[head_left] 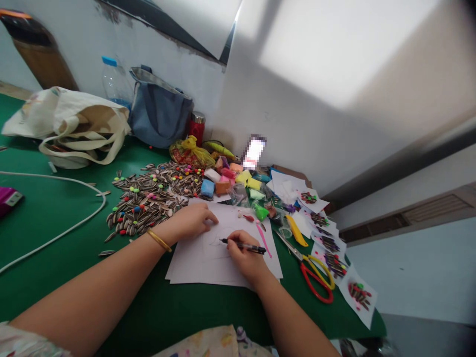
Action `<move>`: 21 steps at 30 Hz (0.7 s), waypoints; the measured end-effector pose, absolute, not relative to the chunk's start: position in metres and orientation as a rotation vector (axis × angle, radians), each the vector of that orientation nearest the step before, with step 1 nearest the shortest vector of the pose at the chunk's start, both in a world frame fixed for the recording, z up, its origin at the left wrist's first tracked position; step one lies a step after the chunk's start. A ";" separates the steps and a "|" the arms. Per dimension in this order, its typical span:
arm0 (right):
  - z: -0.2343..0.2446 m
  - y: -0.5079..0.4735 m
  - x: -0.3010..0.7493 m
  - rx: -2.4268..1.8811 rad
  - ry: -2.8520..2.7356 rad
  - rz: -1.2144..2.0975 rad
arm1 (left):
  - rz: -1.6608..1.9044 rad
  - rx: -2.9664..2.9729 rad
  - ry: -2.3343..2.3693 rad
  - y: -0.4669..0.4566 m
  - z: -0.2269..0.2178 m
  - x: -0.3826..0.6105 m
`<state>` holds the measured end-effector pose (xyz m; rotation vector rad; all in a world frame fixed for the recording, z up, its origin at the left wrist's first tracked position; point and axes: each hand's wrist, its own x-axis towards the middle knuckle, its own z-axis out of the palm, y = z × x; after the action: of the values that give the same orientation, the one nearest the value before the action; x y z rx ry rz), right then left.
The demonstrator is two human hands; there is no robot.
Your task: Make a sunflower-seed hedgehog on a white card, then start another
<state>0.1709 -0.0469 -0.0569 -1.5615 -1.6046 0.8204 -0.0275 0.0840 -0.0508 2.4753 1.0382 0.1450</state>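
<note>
My right hand point(245, 258) is closed round a black pen point(243, 245), whose tip touches a faint pencilled outline on a stack of white paper point(197, 263). My left hand point(193, 219), with a gold bangle on the wrist, rests on the paper's upper left part with its fingers curled, holding the sheet down. A pink stick point(264, 240) lies on the paper just right of the pen.
A heap of sunflower seeds with coloured clay bits point(148, 198) lies left of the paper. Clay blocks point(223, 181), red and yellow scissors point(316, 277), a yellow cutter point(296, 230) and seed pictures point(359, 293) lie right. Bags point(74, 124), a bottle point(113, 82) and a white cable point(55, 238) sit on the green table point(44, 218).
</note>
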 end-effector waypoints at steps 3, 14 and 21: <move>-0.059 -0.046 0.164 -1.568 -1.615 0.831 | 0.143 2.487 1.034 0.084 -0.051 -0.027; -0.058 -0.045 0.164 -1.620 -1.633 0.797 | 0.152 2.486 1.019 0.084 -0.050 -0.028; -0.057 -0.045 0.164 -1.625 -1.616 0.806 | 0.143 2.481 1.030 0.084 -0.050 -0.028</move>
<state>0.1638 -0.0447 -0.0575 -1.6252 -1.6155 0.8059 -0.0276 0.0841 -0.0500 2.4807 1.0298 0.1430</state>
